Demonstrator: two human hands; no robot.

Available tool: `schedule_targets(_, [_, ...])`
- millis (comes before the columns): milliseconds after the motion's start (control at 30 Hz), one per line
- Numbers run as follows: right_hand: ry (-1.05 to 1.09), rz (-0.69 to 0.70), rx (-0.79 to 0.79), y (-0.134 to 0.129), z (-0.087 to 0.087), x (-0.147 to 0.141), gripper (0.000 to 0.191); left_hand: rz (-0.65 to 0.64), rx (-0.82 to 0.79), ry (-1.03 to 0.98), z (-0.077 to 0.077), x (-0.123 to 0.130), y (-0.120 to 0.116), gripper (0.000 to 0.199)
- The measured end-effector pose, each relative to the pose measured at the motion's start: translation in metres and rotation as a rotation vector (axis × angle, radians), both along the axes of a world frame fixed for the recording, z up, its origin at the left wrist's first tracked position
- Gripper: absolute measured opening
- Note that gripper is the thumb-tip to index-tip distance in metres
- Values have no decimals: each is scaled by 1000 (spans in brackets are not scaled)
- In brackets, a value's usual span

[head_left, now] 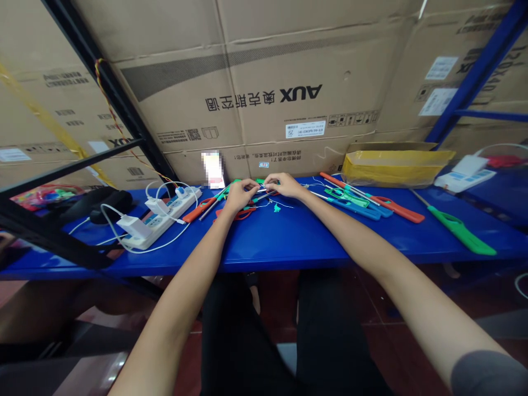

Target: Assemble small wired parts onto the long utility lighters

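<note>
Pinching a thin piece (263,190) with both hands, near the back edge of the surface (264,242). Left hand (241,194): thumb and fingertips closing the grip on the left end. Right hand (284,185): same kind of grip, clamping the right end. Piece is spanning the short gap between the two; too small to tell exactly what it is.

Below the right hand, a small green part (276,208) is lying on the surface, with thin wires (287,205) trailing beside it. Orange handles (246,213) are showing just under the left hand, partly hidden.

Left of the left hand, an orange lighter (200,210) is lying at a slant. Further toward the left end, a power strip (167,212) is running diagonally, with white chargers (134,226) sitting plugged in. Phone (213,170), screen lit and blurred out, is standing at the back edge.

Right of the right hand, blue lighters (355,209) are lying bunched with a green frame (344,196) and another orange lighter (402,210). Lone green lighter (464,232) is lying apart, handle pointing at the right front corner. Yellow box (388,168) is sitting along the back edge, right side. Cartons (264,66) are standing behind that edge.
</note>
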State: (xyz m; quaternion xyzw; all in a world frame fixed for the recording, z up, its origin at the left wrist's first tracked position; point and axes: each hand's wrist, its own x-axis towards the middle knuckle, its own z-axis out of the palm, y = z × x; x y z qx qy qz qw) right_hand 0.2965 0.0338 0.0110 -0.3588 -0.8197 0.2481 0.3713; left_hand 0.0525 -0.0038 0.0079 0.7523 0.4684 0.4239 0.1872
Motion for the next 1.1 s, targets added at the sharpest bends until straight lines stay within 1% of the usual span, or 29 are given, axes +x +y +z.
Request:
schedule_targets(300, [-4,-6,-7,-1,2,0,14,12,46,39,3,2,-2,16])
schedule_targets(800, [-11,-2,-35,-7,4,1,14,12,39,36,1,2,0,16])
schedule_targets(967, [-8,-2,-17,-6,4,2,12,7,47,40,0,1,0,17])
schedule_targets(1100, [6,14,-51,-5,2,1,13,7,35,41,0,1,1,18])
